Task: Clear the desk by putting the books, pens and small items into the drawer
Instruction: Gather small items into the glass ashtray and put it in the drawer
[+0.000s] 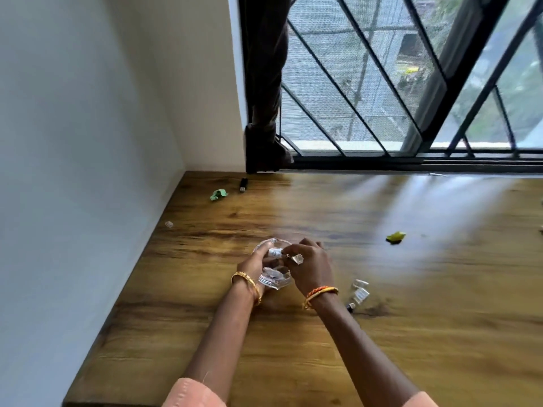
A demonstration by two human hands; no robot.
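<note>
You're mid-collect, gathering small items into the clear faceted glass dish (274, 282), not yet at the drawer, which is out of view. Your left hand (258, 264) curls round the dish's left rim and steadies it on the wooden tabletop (411, 333). Your right hand (311, 265) pinches a small silvery piece (297, 257) at the fingertips just over the dish, beside a small white tube (274, 253) lying across the top; who holds the tube, can't tell. Next, I'd judge: drop the piece in, then reach right. Just beside your right wrist lie a few small clear plastic and dark bits (358, 293), blurred. Further right, a crumpled yellow paper scrap (395, 237). At the left edge, a tiny clear plastic piece (168, 224). Far back near the window sit a crumpled green paper scrap (218, 195) and a black USB stick (243, 185); those need a long reach. No books or pens visible.
</note>
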